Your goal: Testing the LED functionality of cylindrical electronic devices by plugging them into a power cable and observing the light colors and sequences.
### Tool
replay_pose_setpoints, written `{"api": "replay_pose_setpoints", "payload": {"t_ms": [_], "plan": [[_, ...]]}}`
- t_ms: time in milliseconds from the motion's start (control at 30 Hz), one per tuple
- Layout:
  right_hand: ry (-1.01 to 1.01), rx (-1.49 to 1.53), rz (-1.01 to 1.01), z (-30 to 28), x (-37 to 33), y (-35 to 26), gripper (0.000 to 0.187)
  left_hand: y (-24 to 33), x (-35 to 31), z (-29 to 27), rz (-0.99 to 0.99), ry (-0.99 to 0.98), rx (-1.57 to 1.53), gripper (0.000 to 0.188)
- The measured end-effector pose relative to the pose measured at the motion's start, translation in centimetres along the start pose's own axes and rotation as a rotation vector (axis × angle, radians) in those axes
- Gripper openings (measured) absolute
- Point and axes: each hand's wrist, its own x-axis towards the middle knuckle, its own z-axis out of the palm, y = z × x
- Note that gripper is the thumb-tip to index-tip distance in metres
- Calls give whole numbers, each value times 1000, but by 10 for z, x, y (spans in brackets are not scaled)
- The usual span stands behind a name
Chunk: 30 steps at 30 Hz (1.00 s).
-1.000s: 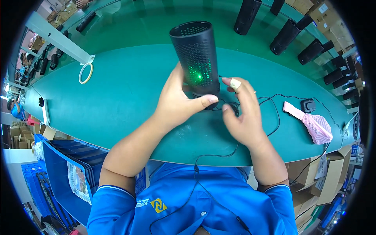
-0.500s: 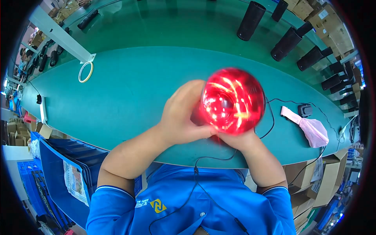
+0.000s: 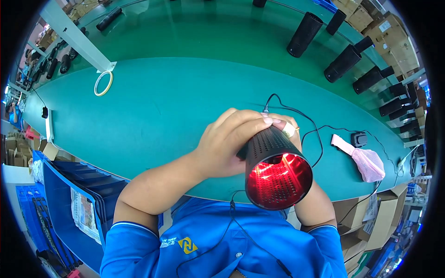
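I hold a black perforated cylinder [image 3: 273, 162] tipped toward me over the near edge of the green table [image 3: 167, 106]. Its open end glows red inside. My left hand [image 3: 229, 141] wraps over the cylinder's top and left side. My right hand [image 3: 289, 129] is mostly hidden behind the cylinder; only fingertips and a taped finger show at its far end. A thin black cable [image 3: 301, 123] runs from behind the cylinder across the table to a small black adapter [image 3: 358, 138].
A pink mesh pouch [image 3: 366, 162] lies at the right. A ring of tape [image 3: 103, 83] sits far left. Several black cylinders [image 3: 303, 28] stand along the back of the far table. Blue crates [image 3: 69, 194] and cardboard boxes flank the table.
The cylinder stood upright with a green light; I tipped its open end toward me, glowing red. It now sits lower and points down and to the right of my face.
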Motion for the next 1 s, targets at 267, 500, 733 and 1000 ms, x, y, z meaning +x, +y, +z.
{"api": "replay_pose_setpoints", "payload": {"t_ms": [267,500,733,1000], "plan": [[18,-49,-91,2,3,-2,66,1,-2,-2,8,3,15,62],[29,-72,-89,3,4,-5,65,1,-1,-3,13,3,13,61],[28,-65,-87,1,5,-8,63,0,0,-1,30,16,6,60],[11,-109,-226,-1,3,6,61,9,-1,-3,43,30,18,44]]}}
